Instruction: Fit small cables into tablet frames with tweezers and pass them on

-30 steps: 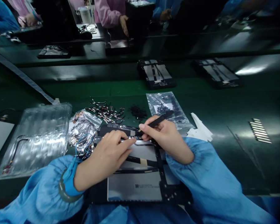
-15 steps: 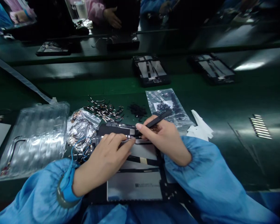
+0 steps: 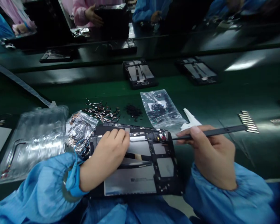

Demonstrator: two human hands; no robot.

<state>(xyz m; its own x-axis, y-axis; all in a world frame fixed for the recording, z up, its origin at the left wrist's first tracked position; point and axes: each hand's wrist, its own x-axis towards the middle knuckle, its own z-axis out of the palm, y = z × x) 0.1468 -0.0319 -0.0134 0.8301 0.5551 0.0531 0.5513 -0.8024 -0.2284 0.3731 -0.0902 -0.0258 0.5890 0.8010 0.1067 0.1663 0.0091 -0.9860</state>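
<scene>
An opened tablet [image 3: 166, 168], with a silver battery plate and a black frame, lies in front of me. My left hand [image 3: 110, 155] rests on its upper left part, fingers bent and together; what lies under the fingertips is hidden. My right hand [image 3: 211, 152] grips black tweezers [image 3: 226, 130] beyond the tablet's right side. Their thin tips point left at the upper right corner, near a small circuit board [image 3: 160, 137]; I cannot tell whether they touch. A black ribbon cable [image 3: 135, 165] crosses the battery.
A clear plastic tray [image 3: 40, 133] and a bag of small cables [image 3: 80, 133] stand left. Behind the tablet lie loose cables [image 3: 104, 112], small black parts [image 3: 133, 111] and a clear bag [image 3: 162, 107]. Two more tablets [image 3: 140, 74] sit farther back. Co-workers' hands [image 3: 93, 16] show beyond.
My right hand has moved right with the tweezers, off the tablet's middle, uncovering its upper right corner. My left hand's fingers have drawn closer together. The view has shifted slightly.
</scene>
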